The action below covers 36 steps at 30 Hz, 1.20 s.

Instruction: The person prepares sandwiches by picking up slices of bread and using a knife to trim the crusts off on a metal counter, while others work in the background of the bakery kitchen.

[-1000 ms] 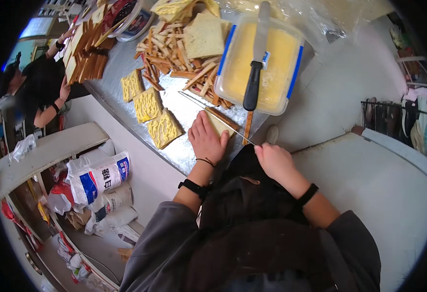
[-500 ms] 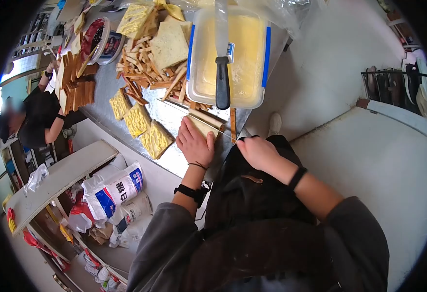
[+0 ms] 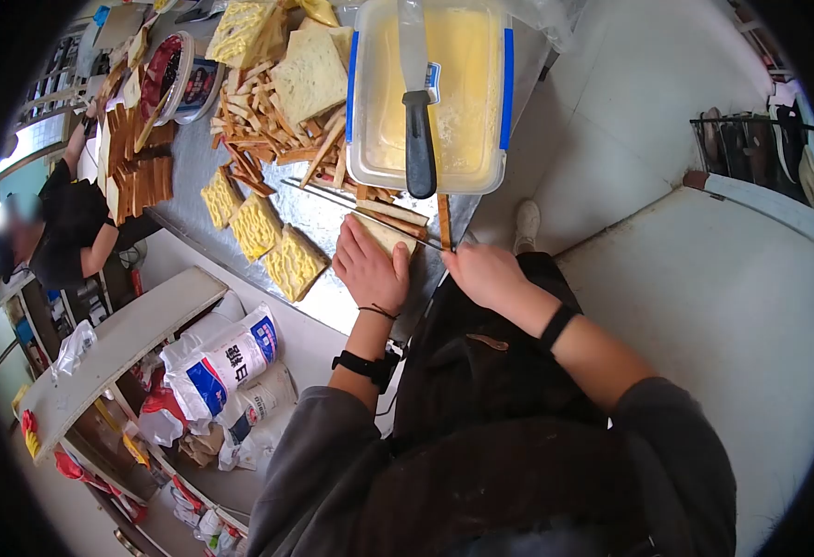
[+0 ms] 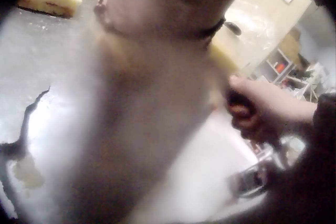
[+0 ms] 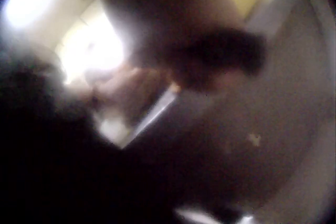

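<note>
My left hand lies flat with its fingers stretched over a square bread slice, pressing it on the metal table. My right hand grips the handle of a long thin knife. The knife's blade runs along the slice's far edge, its tip pointing to the far left. Just beyond the blade lies a brown crust strip. In the left wrist view the right hand shows curled round a dark handle. The right wrist view is dark and blurred.
Three slices with yellow spread lie left of my hand. Behind are a crust heap, a plain slice and a plastic box with a spatula across it. Another person stands at the left, near sugar-sack shelves.
The knife has slid forward along the slice's edge, its tip further to the far left. My right hand has come nearer the left, which stays on the slice. The head view has shifted.
</note>
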Tool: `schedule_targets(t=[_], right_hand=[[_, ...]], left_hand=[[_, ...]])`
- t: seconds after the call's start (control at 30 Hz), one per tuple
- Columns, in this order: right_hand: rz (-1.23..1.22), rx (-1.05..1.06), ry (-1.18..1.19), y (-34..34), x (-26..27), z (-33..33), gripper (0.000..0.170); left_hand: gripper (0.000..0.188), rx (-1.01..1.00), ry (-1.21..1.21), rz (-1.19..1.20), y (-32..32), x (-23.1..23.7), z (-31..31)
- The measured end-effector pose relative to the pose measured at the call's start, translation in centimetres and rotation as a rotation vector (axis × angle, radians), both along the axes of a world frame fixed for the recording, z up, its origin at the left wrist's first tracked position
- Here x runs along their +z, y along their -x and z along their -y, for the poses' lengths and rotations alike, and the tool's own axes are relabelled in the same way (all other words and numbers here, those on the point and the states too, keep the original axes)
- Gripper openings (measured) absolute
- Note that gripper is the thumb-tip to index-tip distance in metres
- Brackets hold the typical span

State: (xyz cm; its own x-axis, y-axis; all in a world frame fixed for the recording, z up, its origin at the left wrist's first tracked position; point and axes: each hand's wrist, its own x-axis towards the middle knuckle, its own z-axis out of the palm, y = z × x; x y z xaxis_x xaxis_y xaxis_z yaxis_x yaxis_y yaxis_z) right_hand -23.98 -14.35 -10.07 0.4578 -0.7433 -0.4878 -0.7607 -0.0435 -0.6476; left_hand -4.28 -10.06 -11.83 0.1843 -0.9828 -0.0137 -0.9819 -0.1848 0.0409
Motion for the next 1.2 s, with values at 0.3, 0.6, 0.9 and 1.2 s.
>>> schedule_targets(t=[0.3, 0.6, 0.9, 1.2], right_hand=[[-0.088, -0.003, 0.020, 4.5, -1.2, -3.3, 0.048], [-0.086, 0.035, 0.096, -0.4, -0.8, 0.2, 0.050], [-0.119, 0.170, 0.148, -4.8, 0.8, 5.7, 0.049], [-0.026, 0.123, 0.053, -5.0, 1.9, 7.5, 0.053]], left_hand=[[0.085, 0.005, 0.025, -0.029, 0.1, 0.1, 0.1], [0.089, 0.032, 0.022, -0.048, 0.2, 0.3, 0.2], [0.089, 0.019, 0.116, -0.197, -0.7, 1.2, -1.1], [0.092, 0.060, 0.052, -0.284, -1.5, 2.5, -2.3]])
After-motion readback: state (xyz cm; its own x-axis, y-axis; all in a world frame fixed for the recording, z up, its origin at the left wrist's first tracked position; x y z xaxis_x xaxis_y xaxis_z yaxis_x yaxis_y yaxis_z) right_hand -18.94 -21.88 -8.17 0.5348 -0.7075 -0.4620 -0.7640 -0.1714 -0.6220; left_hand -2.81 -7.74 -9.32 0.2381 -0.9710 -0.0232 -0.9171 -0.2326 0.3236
